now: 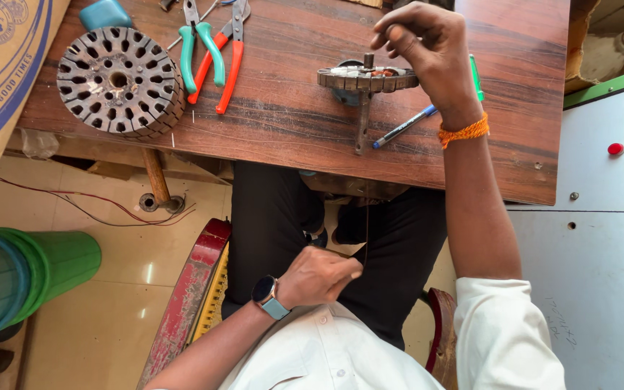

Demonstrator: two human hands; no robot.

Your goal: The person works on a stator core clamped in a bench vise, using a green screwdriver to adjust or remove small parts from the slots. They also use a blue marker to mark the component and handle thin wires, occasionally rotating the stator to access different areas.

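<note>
In the upper middle of the frame, a slotted stator core (367, 78) on a metal stand is set on the wooden table (290, 115), and the right hand (427, 50) is held over it with fingertips pinched together. A thin wire (366, 231) is seen running down to the left hand (319, 276), lower centre, closed around it. A 2nd round stator (120, 79) lies upper left, beside green-handled pliers (200, 47) and orange-handled scissors (227, 61). A blue pen (402, 127) rests near the wrist.
</note>
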